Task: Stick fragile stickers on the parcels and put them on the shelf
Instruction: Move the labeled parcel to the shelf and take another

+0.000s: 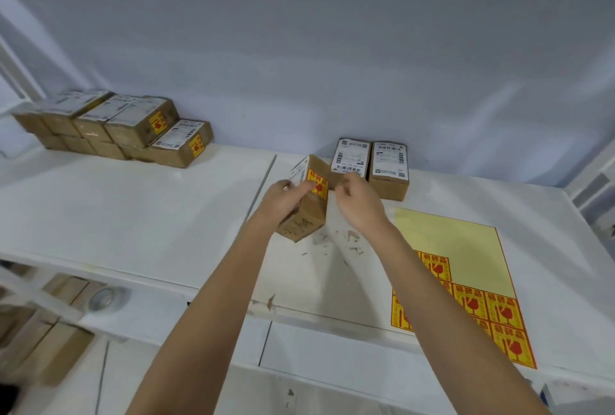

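White worktop (133, 208) fills the frame below a pale wall. At centre, our left hand (283, 201) grips the tilted parcel (307, 211), fingers wrapped around its side. Our right hand (357, 201) hovers just beside the fragile sticker (317, 185) already on the parcel, fingers loosely curled and holding nothing we can make out. Upper left: a stack of stickered parcels (133, 128). Two unstickered parcels (369, 161) wait at upper centre. The sticker sheet (466, 248), lower right, is partly used. Shelving this parcel remains.
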{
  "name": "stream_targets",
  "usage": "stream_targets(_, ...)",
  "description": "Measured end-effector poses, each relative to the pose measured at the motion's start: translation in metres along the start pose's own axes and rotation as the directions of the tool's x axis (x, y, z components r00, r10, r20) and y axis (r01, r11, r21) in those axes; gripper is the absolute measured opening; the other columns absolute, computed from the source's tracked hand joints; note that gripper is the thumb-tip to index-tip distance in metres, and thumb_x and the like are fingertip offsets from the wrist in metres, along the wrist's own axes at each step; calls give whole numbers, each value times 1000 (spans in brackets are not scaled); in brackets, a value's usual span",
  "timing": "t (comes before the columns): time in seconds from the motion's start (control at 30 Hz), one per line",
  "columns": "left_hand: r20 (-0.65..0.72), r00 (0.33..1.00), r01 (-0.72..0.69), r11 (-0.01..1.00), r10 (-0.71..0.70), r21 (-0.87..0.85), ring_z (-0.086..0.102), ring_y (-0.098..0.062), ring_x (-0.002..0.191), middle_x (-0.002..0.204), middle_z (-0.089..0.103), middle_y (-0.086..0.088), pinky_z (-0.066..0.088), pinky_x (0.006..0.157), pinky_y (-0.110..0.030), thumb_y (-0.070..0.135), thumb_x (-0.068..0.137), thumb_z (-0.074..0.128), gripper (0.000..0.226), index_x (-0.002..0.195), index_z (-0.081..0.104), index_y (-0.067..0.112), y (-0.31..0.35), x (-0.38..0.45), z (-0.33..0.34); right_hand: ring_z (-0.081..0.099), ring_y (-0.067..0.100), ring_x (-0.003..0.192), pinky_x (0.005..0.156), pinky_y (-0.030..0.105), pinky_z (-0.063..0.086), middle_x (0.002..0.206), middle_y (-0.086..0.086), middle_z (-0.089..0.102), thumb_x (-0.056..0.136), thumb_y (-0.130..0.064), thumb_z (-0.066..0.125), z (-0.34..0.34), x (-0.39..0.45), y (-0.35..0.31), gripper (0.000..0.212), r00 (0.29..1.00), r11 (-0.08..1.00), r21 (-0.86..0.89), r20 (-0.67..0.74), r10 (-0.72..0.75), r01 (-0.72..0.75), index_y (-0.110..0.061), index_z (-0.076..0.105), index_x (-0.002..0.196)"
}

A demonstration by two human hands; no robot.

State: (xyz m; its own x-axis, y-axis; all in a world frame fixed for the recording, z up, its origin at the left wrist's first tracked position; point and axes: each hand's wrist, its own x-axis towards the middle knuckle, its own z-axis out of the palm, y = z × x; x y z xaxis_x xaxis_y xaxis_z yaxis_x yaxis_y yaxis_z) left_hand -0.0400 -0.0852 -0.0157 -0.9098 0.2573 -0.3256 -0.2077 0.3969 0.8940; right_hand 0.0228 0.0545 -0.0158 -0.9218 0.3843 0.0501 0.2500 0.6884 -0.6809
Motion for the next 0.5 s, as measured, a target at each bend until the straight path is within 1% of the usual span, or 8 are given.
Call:
stream_targets(0.07, -43, 999, 6, 999, -4, 38, 57, -14, 64, 73, 60, 0, 47, 62, -29, 48, 79, 65, 58, 122, 50, 13, 5, 13, -5, 56, 31, 103, 76, 36, 45, 120, 15, 54, 97, -25, 39, -5, 21, -3, 39, 1000, 985, -175, -25, -5, 0, -4, 44, 129)
stream_targets(0.13, -63, 998, 6, 997, -2, 71, 62, -16, 73, 84, 65, -4, 51, 70, -31, 48, 77, 67, 53, 115, 53, 13, 8, 25, -9, 47, 33, 116, 85, 40, 45, 126, 18, 47, 97, -24, 39, -8, 38, -7, 40, 1000, 956, -295, -31, -1, -8, -2, 43, 130)
stream_targets(0.2, -73, 997, 19, 995, -12, 95, 64, -18, 76, 91, 68, -6, 52, 70, -29, 48, 76, 67, 47, 108, 55, 15, 8, 35, -12, 42, 35, 120, 90, 43, 43, 127, 20, 45, 97, -25, 38, -6, 54, -8, 39, 1000, 925, -380, -13, 4, -8, -1, 43, 128)
stream_targets(0.27, -88, 996, 37, 991, -26, 132, 65, -19, 79, 92, 68, -6, 50, 67, -28, 52, 73, 66, 50, 105, 54, 15, 8, 43, -14, 41, 35, 119, 92, 44, 41, 127, 20, 44, 97, -27, 38, 0, 66, -7, 41, 1000, 890, -456, 22, 18, -6, 0, 43, 127)
stream_targets(0.33, -120, 992, 62, 976, -37, 207, 64, -21, 88, 97, 66, -8, 49, 66, -28, 59, 63, 64, 67, 110, 53, 13, 11, 51, -17, 40, 35, 120, 94, 43, 39, 129, 19, 44, 96, -26, 37, 6, 76, -5, 43, 998, 856, -518, 51, 35, -4, 0, 42, 130)
stream_targets(0.37, -139, 989, 79, 964, -45, 254, 62, -22, 93, 102, 64, -8, 50, 71, -30, 62, 61, 63, 74, 114, 50, 12, 12, 55, -18, 40, 34, 121, 95, 43, 38, 131, 19, 43, 96, -27, 37, 9, 80, -3, 45, 997, 840, -542, 65, 38, 3, 0, 41, 132)
stream_targets(0.43, -160, 986, 106, 939, -56, 327, 57, -24, 101, 110, 56, -8, 50, 84, -37, 61, 66, 63, 78, 121, 40, 12, 15, 62, -20, 38, 33, 124, 97, 42, 37, 134, 19, 41, 98, -29, 33, 15, 85, 0, 48, 994, 815, -579, 103, 37, 29, 0, 38, 135)
stream_targets(0.5, -174, 983, 119, 915, -55, 386, 54, -26, 105, 115, 52, -9, 49, 90, -41, 61, 69, 63, 79, 126, 37, 12, 19, 67, -23, 36, 32, 127, 100, 43, 34, 137, 18, 38, 98, -32, 30, 21, 87, 2, 50, 991, 799, -599, 130, 31, 53, 1, 37, 137)
